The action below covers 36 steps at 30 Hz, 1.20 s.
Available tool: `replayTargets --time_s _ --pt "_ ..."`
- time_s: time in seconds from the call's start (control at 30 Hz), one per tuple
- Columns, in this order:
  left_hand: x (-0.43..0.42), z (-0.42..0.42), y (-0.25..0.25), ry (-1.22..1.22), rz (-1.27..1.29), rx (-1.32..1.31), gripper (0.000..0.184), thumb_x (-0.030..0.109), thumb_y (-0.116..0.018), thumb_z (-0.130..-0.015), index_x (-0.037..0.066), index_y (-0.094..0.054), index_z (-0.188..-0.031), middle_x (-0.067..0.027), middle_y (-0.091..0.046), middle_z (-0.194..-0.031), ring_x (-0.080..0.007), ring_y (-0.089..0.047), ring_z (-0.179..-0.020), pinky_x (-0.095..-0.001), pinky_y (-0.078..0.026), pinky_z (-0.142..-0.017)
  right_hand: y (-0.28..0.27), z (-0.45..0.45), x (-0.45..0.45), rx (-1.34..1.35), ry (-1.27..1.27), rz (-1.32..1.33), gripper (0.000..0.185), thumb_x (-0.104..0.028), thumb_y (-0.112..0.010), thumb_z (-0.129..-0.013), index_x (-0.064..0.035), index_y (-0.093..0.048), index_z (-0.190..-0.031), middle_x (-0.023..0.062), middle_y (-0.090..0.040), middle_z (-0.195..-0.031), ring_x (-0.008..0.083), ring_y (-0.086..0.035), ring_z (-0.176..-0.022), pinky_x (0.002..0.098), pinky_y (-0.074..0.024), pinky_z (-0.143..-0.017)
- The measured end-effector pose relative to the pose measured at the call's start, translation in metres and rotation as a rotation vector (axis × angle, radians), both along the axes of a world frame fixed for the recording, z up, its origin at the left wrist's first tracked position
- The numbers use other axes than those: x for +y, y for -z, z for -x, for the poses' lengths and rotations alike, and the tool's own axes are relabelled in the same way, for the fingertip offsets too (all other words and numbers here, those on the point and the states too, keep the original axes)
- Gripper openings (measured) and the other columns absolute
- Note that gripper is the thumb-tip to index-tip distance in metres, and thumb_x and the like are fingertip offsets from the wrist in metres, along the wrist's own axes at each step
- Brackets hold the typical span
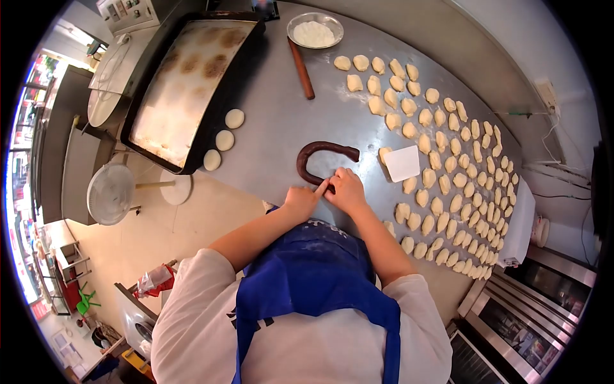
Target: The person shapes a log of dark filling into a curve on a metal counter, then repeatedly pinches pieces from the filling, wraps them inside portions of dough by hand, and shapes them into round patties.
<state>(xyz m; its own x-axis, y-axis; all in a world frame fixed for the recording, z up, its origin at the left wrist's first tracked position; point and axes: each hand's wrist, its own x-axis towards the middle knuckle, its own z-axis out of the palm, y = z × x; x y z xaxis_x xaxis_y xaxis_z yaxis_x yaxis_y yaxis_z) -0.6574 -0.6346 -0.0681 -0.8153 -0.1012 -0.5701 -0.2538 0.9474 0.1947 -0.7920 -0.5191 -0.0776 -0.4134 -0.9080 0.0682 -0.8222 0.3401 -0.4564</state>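
A dark brown rope of paste point(307, 157), bent into a hook, lies on the steel table in front of me. My right hand point(346, 191) has its fingers curled over the rope's near end. Close beside it, my left hand point(304, 201) reaches in from the left, its fingertips pressed against the same end. The fingers partly hide that end of the rope. To the right, a white scraper point(403, 164) leans over a dough piece point(385, 155).
Many small dough pieces point(455, 164) cover the table's right side. A wooden rolling pin point(300, 69) lies below a metal bowl of flour point(314, 32). At left stands a large flat griddle point(182, 89), with three round dough discs point(224, 140) along its edge.
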Motion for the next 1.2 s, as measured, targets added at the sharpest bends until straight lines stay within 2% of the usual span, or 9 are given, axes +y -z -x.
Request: replayTargets --time_s 0.1,0.23,0.37,0.4,0.5,0.8,0.9,1.13,1.2 --pt "-0.006 0.007 -0.014 -0.013 -0.055 -0.058 0.083 0.014 -0.057 -0.087 0.019 -0.015 -0.158 -0.0107 -0.069 -0.109 -0.0267 -0.068 -0.097 -0.0362 -0.053 -0.081 -0.006 0.007 0.004 -0.449 0.054 -0.186 0.017 -0.02 -0.071 -0.071 -0.0044 -0.065 -0.067 0.0092 -0.062 -0.086 0.0249 -0.062 -0.078 0.0385 -0.0505 -0.068" --pt "-0.019 0.004 -0.01 -0.226 -0.377 0.078 0.082 0.022 -0.064 -0.086 0.016 -0.022 -0.156 -0.0158 -0.067 -0.113 -0.0276 -0.067 -0.101 -0.0357 -0.053 -0.085 -0.033 0.011 0.015 -1.496 0.443 -0.084 0.028 -0.035 -0.06 -0.092 -0.0086 -0.066 -0.085 0.0049 -0.064 -0.082 0.0131 -0.058 -0.06 0.027 -0.0424 -0.05" --pt "-0.021 -0.004 0.01 -0.816 -0.914 0.357 0.077 0.026 -0.074 -0.084 0.006 -0.037 -0.148 -0.0141 -0.064 -0.117 -0.0245 -0.065 -0.104 -0.0355 -0.052 -0.09 0.052 0.006 0.033 -1.423 0.67 0.232 0.031 -0.038 -0.052 -0.1 -0.0087 -0.058 -0.089 0.0038 -0.063 -0.074 0.01 -0.056 -0.054 0.0227 -0.0402 -0.045" --pt "-0.028 0.002 -0.018 -1.133 -1.41 0.132 0.059 0.021 -0.075 -0.085 0.001 -0.049 -0.134 -0.0096 -0.063 -0.115 -0.0199 -0.063 -0.104 -0.0338 -0.053 -0.091 0.043 0.002 0.027 -1.42 0.721 0.252 0.031 -0.04 -0.052 -0.1 -0.0099 -0.054 -0.092 0.0025 -0.061 -0.069 0.0089 -0.052 -0.052 0.0214 -0.0376 -0.044" --pt "-0.04 -0.004 -0.025 -1.279 -1.751 0.123 0.041 0.014 -0.071 -0.089 0.004 -0.054 -0.126 -0.0096 -0.063 -0.114 -0.0199 -0.061 -0.11 -0.0344 -0.053 -0.094 -0.017 -0.014 -0.006 -1.663 1.02 0.341 0.031 -0.041 -0.052 -0.1 -0.0127 -0.054 -0.088 0.0007 -0.057 -0.067 0.0076 -0.046 -0.05 0.0222 -0.0314 -0.042" --pt "-0.04 -0.005 -0.035 -1.545 -1.996 0.223 0.023 0.013 -0.059 -0.098 0.004 -0.054 -0.119 -0.009 -0.063 -0.109 -0.0228 -0.065 -0.099 -0.0343 -0.055 -0.089 0.008 0.01 0.015 -2.4 0.347 0.618 0.029 -0.038 -0.051 -0.102 -0.0117 -0.058 -0.092 0.0005 -0.057 -0.07 0.0117 -0.043 -0.049 0.024 -0.0347 -0.045" --pt "-0.035 -0.007 -0.041 -1.496 -1.908 0.278 0.021 0.014 -0.055 -0.1 0.005 -0.056 -0.12 -0.0087 -0.064 -0.111 -0.0201 -0.064 -0.104 -0.0343 -0.055 -0.093 -0.044 0.001 -0.016 -2.056 1.17 0.57 0.035 -0.042 -0.047 -0.103 -0.0131 -0.06 -0.087 -0.0013 -0.048 -0.063 0.0095 -0.034 -0.046 0.0236 -0.0241 -0.042" --pt "-0.028 -0.001 -0.042 -1.35 -1.913 0.213 0.029 0.021 -0.054 -0.101 0.003 -0.053 -0.124 -0.0101 -0.063 -0.115 -0.0205 -0.061 -0.107 -0.0354 -0.051 -0.097 -0.042 0.015 0.019 -2.287 0.425 0.64 0.053 -0.047 -0.038 -0.105 -0.0082 -0.065 -0.083 0.0002 -0.051 -0.057 0.0114 -0.034 -0.041 0.024 -0.0275 -0.042" --pt "-0.026 0.002 -0.043 -1.272 -1.975 0.166 0.032 0.025 -0.052 -0.103 0.003 -0.053 -0.126 -0.0109 -0.062 -0.118 -0.021 -0.06 -0.111 -0.0364 -0.049 -0.099 -0.062 0.005 0.011 -1.626 0.522 0.548 0.048 -0.042 -0.038 -0.105 -0.0066 -0.066 -0.089 0.0004 -0.053 -0.061 0.0114 -0.038 -0.045 0.0247 -0.0311 -0.044"
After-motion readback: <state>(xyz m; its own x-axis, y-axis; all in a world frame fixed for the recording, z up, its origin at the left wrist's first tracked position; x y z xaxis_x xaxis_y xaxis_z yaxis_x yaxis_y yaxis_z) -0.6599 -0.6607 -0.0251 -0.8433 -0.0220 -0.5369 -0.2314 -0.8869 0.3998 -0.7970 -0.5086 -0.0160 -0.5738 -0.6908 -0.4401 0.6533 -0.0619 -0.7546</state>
